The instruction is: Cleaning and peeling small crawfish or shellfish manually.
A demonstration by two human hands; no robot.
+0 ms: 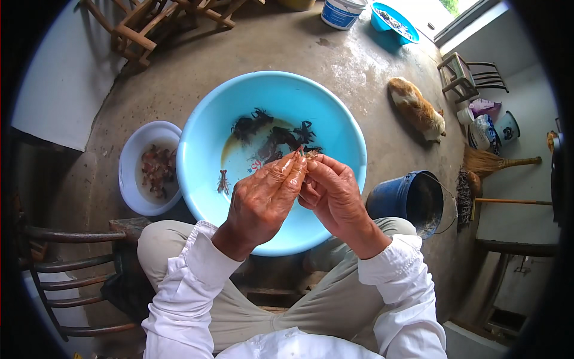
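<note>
Over a big light-blue basin [200, 128], my two hands meet with their fingertips pinched together. My left hand [266, 194] and my right hand [335, 194] both grip a small crayfish [310, 154], mostly covered by the wet fingers. Several dark crayfish [278, 137] lie clumped in a little brownish water on the basin's floor, just beyond my hands. One paler crayfish [223, 181] rests apart from them, to the left of my left hand.
A small pale basin [128, 173] at left holds pinkish-brown pieces in water. To the right stands a dark-blue bucket [391, 200]. Beyond it a brown-and-white dog [415, 107] lies on the floor, near a broom [487, 161]. Far off are a white-and-blue tub [341, 15] and a blue basin [382, 27].
</note>
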